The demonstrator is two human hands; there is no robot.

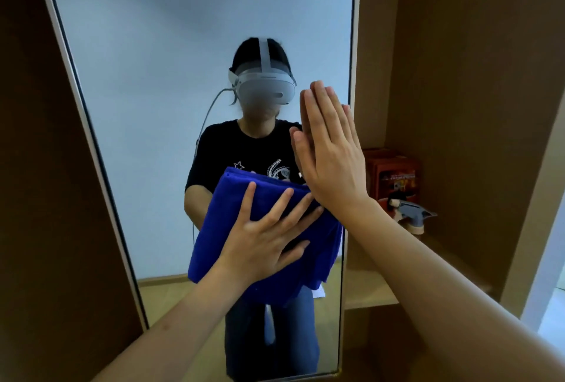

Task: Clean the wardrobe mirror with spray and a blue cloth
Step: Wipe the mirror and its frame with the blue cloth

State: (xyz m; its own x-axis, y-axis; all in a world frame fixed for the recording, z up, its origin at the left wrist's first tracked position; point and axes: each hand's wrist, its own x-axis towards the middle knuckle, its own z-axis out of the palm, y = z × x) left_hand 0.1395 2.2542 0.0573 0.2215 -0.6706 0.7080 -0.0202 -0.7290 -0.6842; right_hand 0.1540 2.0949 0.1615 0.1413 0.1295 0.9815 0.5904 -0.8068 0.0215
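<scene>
The tall wardrobe mirror [146, 91] in a pale frame fills the middle of the view and reflects a person with a headset. My left hand [269, 234] presses a folded blue cloth [223, 228] flat against the glass, fingers spread over it. My right hand [330, 149] lies flat on the mirror's right side near the frame, fingers straight and together, holding nothing. The spray bottle [409, 213], with a grey trigger head, stands on the wardrobe shelf to the right of the mirror, behind my right forearm.
An orange box [394, 173] stands on the brown shelf [373, 293] behind the spray bottle. Brown wardrobe panels [46, 198] flank the mirror on both sides. A pale strip of wall or door shows at the far right edge.
</scene>
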